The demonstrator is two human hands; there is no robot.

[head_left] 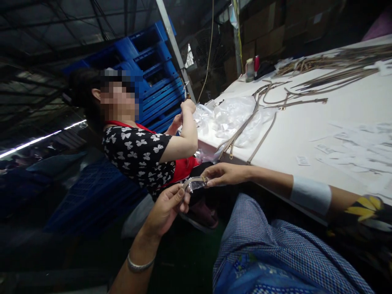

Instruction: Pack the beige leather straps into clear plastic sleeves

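A thin taupe belt, bent into a curve with a bit of clear plastic at it, spans the gap between my two hands. My left hand, with a silver bangle at the wrist, pinches one end between thumb and fingers. At the other end, where a small gold-coloured part shows, my right hand closes its fingertips on the belt. Both hands are above my lap, just off the table's near edge. More narrow belts with gold buckles lie across the table and hang over its edge close to my right hand.
The white table extends to the right, bearing clear plastic bags, scattered paper labels, a belt pile and a jar. A co-worker in a red apron sits at left. Blue pallets are stacked behind.
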